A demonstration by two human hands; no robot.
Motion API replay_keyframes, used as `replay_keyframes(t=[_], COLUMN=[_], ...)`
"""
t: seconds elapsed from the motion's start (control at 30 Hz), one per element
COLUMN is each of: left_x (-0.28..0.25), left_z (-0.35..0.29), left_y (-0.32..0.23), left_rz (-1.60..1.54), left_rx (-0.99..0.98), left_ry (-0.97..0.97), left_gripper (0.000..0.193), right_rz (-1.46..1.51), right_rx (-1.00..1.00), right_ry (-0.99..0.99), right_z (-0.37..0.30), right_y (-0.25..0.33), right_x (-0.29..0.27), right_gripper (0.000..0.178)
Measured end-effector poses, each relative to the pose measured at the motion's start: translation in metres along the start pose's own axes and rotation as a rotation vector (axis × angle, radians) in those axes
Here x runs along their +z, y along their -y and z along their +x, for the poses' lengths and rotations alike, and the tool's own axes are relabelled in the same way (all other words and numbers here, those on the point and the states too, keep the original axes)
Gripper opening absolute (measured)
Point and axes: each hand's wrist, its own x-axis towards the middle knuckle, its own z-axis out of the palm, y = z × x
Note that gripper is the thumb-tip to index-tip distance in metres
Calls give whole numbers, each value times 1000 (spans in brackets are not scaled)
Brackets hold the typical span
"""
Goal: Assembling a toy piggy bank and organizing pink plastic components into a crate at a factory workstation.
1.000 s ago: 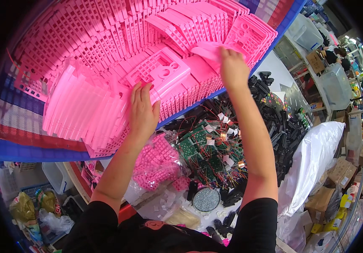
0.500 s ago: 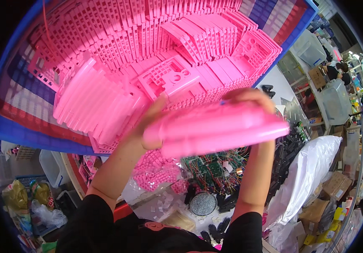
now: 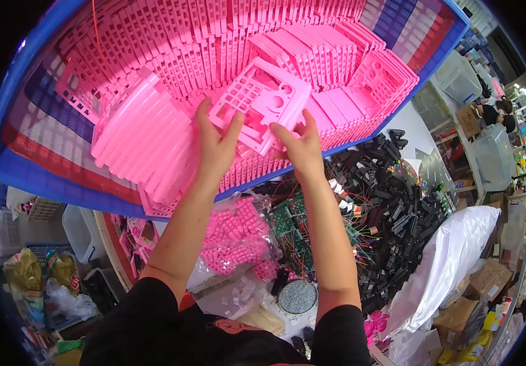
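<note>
Both hands grip a pink plastic casing panel (image 3: pixel 288 97) with a grid of square openings and two round holes. It is tilted over the pink stacks in the large crate; whether it rests on them I cannot tell. My left hand (image 3: pixel 217 145) has its near left edge, thumb on top. My right hand (image 3: pixel 301 145) pinches the near right corner, some of its fingertips hidden behind the panel. Around it, rows of similar pink casings (image 3: pixel 330 52) fill the crate, with a leaning pile of smooth-backed pink casings (image 3: pixel 147 131) to the left.
The blue-rimmed crate (image 3: pixel 61 180) has red, white and blue mesh sides. Below it lie bagged pink keypad parts (image 3: pixel 235 235), green wired circuit boards (image 3: pixel 290 222), black plastic parts (image 3: pixel 391 213) and a round grey-topped container (image 3: pixel 297 297). A white sack (image 3: pixel 443 268) lies at right.
My hands have moved up and away from me, from above the crate's near edge to over its middle. The blurred, thick pink piece they held edge-on has given way to a panel seen face-up.
</note>
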Motion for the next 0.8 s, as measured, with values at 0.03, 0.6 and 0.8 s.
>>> replay_keyframes(t=[0.03, 0.6, 0.8], left_x=[1, 26, 15], left_z=[0, -14, -14], left_y=[5, 14, 5], left_rz=[133, 378, 360], left_rx=[32, 5, 1], left_ry=[-5, 13, -8], left_gripper=[85, 106, 105], right_rz=[9, -996, -1025], right_rx=[20, -759, -410], right_ry=[-17, -805, -930], right_z=[5, 158, 176], right_y=[-3, 53, 54], right_x=[4, -243, -216], right_gripper=[96, 97, 96])
